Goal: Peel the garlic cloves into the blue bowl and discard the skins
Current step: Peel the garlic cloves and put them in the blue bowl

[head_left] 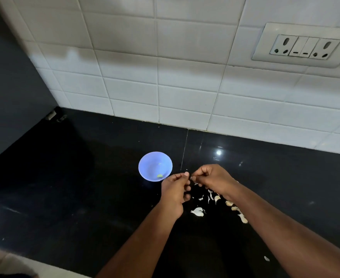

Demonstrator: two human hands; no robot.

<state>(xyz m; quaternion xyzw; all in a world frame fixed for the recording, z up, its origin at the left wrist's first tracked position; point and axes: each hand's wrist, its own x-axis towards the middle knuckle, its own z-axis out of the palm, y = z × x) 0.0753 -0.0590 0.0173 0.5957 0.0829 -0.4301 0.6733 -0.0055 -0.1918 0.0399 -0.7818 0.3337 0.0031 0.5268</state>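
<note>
Both hands point(191, 182) pinch something tiny just beside the blue bowl point(155, 166).

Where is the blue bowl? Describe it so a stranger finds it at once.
Start at the black countertop below the white tiled wall. The blue bowl stands on it just left of the left hand, apart from the pale garlic skins scattered beneath the right hand. It is the only round, coloured thing there, with one small greenish piece inside.

home kitchen: black stone counter point(84, 187), tiled backsplash point(165, 87), wall socket point(305, 46).
</note>
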